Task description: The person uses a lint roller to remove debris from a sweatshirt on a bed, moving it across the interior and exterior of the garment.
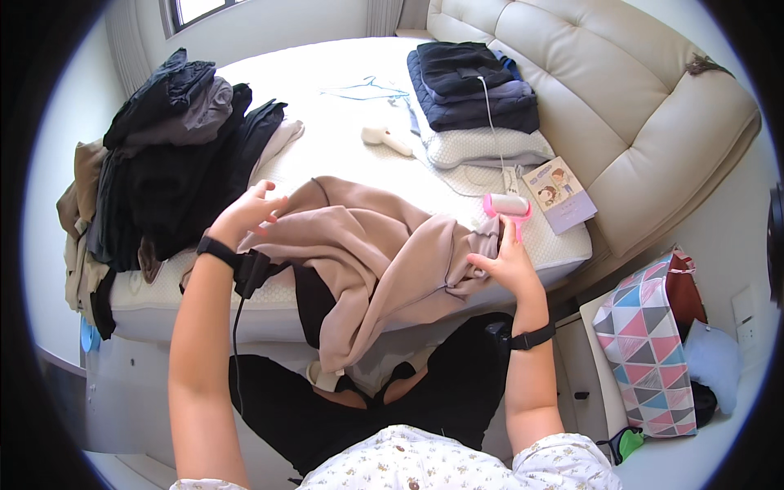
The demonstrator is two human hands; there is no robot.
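Note:
A crumpled beige-pink garment point(359, 245) with dark seams lies across the near side of the bed, one part hanging over the edge. At its left end hovers my left hand point(249, 214), fingers apart and nothing in them. My right hand point(514, 265) is at the garment's gathered right end, thumb and fingers spread beside the cloth; whether they touch it is hard to see. Just beyond those fingertips lies a lint roller point(510, 205) with a pink frame and a white roll. Black cloth point(314, 302) shows under the garment.
On the white mattress point(286, 73) stand a tall pile of dark clothes point(163, 175), folded dark clothes point(474, 90) on a pillow point(482, 147), a blue hanger point(365, 88), a white handheld device point(385, 140) and a booklet point(561, 194). A patterned bag point(645, 351) stands at right.

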